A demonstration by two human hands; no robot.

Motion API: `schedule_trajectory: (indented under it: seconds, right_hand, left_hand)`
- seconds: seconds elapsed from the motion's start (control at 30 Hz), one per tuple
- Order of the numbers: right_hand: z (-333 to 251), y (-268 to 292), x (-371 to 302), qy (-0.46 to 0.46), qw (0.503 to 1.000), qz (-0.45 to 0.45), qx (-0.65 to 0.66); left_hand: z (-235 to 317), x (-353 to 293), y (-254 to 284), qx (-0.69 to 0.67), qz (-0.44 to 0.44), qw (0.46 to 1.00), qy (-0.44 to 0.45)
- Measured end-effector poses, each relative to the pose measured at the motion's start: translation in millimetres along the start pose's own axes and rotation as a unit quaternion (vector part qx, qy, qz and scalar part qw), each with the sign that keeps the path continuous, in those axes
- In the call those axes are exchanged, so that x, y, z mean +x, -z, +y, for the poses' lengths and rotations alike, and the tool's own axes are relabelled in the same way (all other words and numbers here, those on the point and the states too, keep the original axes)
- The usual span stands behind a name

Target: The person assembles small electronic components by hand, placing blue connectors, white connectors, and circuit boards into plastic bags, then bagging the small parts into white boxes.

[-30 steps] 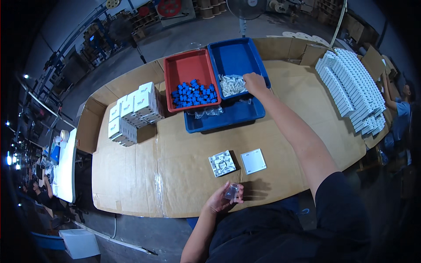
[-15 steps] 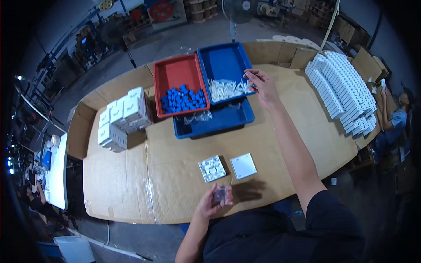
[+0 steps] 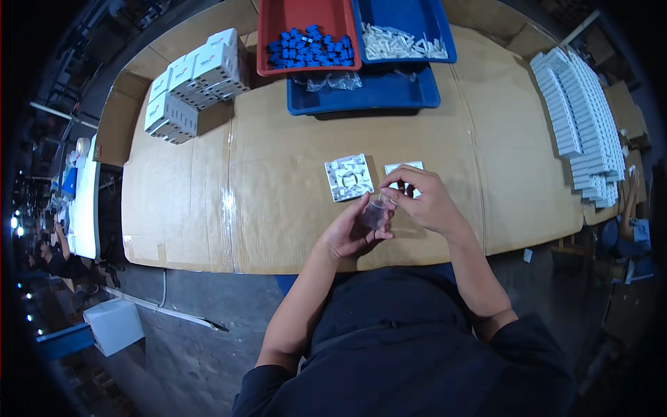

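Presently cupping a small clear bag (image 3: 373, 219) in the left hand (image 3: 347, 233); pinching a pale piece (image 3: 381, 197), too small to identify, in the right hand (image 3: 429, 199) at the bag's upper end. Facing, just beyond, a patterned square block (image 3: 349, 178) and a partly hidden white plate (image 3: 398, 165); farther off, facing a blue tray (image 3: 365, 103), then a red tray (image 3: 306, 12).

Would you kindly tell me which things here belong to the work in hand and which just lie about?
Likely in use:
- clear plastic item in left hand, right hand at its top
- patterned square piece
- white plate
- white parts

Apparently lying about:
- white box, lower left
- small white item on floor
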State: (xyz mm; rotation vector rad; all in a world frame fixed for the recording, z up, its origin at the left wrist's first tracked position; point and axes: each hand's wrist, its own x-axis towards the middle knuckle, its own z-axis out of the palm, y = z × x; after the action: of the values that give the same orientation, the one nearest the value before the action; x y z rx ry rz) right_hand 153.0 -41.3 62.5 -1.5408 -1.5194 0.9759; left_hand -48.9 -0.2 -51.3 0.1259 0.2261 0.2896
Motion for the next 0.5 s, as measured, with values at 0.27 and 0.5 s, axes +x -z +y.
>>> schedule_trajectory:
  seconds: [0.27,0.5]
  right_hand:
    - [2.8,5.6,-5.0,0.058,0.99,-0.124,-0.042]
    - [5.2,-0.4,-0.6,0.006,0.979,-0.201,0.019]
  left_hand:
    - [-7.6,-5.2,-6.5,0.031,0.039,0.999,0.001]
    - [-7.6,-5.7,-3.0,0.038,-0.008,0.999,-0.008]
